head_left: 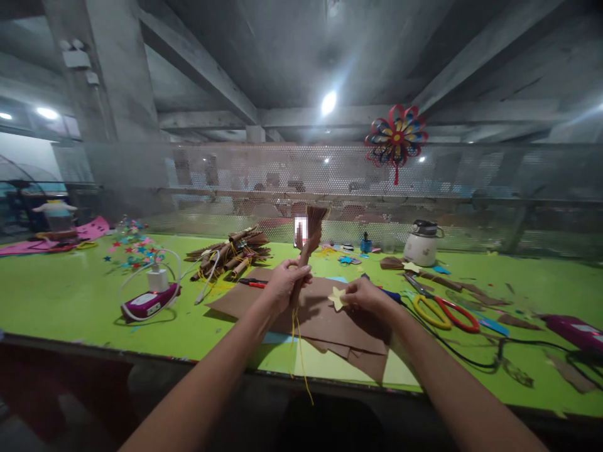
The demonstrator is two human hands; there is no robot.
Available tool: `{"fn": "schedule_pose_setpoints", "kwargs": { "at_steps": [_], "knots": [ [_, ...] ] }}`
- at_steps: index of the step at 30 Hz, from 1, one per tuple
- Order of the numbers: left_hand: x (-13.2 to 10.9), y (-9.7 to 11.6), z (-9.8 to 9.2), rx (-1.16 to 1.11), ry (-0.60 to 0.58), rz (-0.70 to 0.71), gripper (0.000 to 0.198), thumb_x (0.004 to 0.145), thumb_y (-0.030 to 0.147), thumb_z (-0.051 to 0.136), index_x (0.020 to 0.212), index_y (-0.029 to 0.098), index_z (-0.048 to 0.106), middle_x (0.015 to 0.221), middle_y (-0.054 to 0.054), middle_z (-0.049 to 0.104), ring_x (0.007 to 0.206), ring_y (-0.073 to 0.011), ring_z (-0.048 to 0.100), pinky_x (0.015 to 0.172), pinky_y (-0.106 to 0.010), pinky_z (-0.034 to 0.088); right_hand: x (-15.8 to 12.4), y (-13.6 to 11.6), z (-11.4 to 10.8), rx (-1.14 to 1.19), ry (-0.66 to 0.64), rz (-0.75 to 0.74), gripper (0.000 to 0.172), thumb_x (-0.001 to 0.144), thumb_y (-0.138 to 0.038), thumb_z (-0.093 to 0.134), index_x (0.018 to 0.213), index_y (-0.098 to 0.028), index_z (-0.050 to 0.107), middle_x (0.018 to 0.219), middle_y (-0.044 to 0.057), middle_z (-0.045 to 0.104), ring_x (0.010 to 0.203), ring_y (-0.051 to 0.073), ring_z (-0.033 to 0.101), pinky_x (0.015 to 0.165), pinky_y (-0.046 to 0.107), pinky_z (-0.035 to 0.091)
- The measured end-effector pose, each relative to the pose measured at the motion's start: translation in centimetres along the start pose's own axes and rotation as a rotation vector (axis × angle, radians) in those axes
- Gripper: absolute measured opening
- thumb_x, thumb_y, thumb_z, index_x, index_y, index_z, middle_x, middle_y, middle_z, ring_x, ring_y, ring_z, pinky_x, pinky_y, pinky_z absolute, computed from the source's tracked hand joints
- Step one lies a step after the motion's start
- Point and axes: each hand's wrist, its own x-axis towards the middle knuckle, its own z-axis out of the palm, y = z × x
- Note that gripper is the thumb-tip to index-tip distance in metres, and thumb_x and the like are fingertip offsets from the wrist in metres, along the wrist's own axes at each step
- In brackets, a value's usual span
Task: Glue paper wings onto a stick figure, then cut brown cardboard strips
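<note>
My left hand [288, 282] is wrapped round the handle of a small brown paper broom [315, 232], its fringed end pointing up. Yellow string [298, 358] dangles below that hand past the table's front edge. Between the fingertips of my right hand [365, 294] is a pale yellow paper star [336, 299], just right of the broom. Both hands are above brown paper sheets [320, 326], with pale yellow and blue paper partly showing underneath. A red and black pen [254, 284] lies at the sheets' back left edge.
Rolled brown paper pieces [235, 254] are heaped behind on the left. Scissors [440, 311] and a black cable [471, 361] lie to the right. A purple power strip [151, 302] with a white charger stands left. A white bottle [421, 245] is at the back right, before a mesh screen [211, 182].
</note>
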Motion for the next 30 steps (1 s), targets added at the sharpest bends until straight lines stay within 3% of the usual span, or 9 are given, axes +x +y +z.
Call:
{"fn": "schedule_pose_setpoints", "kwargs": {
  "at_steps": [6, 15, 20, 25, 30],
  "knots": [
    [1.2, -0.8, 0.8, 0.084, 0.044, -0.005, 0.017, 0.066, 0.017, 0.070, 0.076, 0.011, 0.057, 0.054, 0.003, 0.052, 0.045, -0.0061, 0.048, 0.045, -0.018, 0.037, -0.1, -0.1, -0.1, 0.105, 0.038, -0.003, 0.015, 0.060, -0.017, 0.063, 0.047, -0.013, 0.057, 0.038, -0.003, 0.050, 0.035, 0.005, 0.037, 0.038, 0.019, 0.024],
    [2.1, -2.2, 2.5, -0.013, -0.010, -0.103, 0.027, 0.074, 0.023, 0.066, 0.094, 0.016, 0.050, 0.067, -0.004, 0.061, 0.059, -0.0135, 0.062, 0.049, -0.020, 0.045, -0.2, -1.5, 0.2, 0.384, 0.229, -0.130, 0.035, 0.066, -0.047, 0.064, 0.059, -0.016, 0.051, 0.051, -0.004, 0.050, 0.042, 0.005, 0.038, 0.043, 0.020, 0.030],
    [1.4, -3.2, 3.1, 0.021, -0.074, -0.032, 0.027, 0.076, 0.033, 0.065, 0.091, 0.017, 0.050, 0.056, 0.003, 0.053, 0.045, -0.0064, 0.050, 0.044, -0.015, 0.039, 0.3, -1.2, 0.9, 0.400, 0.281, -0.087, 0.034, 0.067, -0.048, 0.059, 0.060, -0.018, 0.046, 0.052, -0.004, 0.050, 0.043, 0.006, 0.040, 0.043, 0.020, 0.033],
    [0.9, -3.5, 3.1, -0.085, -0.130, -0.080, 0.023, 0.078, 0.034, 0.061, 0.081, 0.017, 0.045, 0.056, 0.003, 0.052, 0.046, -0.0058, 0.049, 0.042, -0.014, 0.035, 0.1, -0.9, 1.0, 0.229, 0.171, 0.014, 0.023, 0.066, -0.033, 0.059, 0.053, -0.016, 0.050, 0.045, -0.002, 0.052, 0.036, 0.006, 0.036, 0.038, 0.020, 0.026],
    [0.8, -3.4, 2.8, -0.106, -0.107, -0.108, 0.019, 0.082, 0.035, 0.055, 0.087, 0.018, 0.046, 0.058, 0.002, 0.055, 0.045, -0.0076, 0.051, 0.042, -0.015, 0.037, -0.2, -0.4, 0.9, -0.054, 0.001, 0.077, 0.017, 0.057, -0.014, 0.064, 0.042, -0.014, 0.057, 0.033, -0.002, 0.050, 0.034, 0.006, 0.036, 0.038, 0.020, 0.023]
  ]
}}
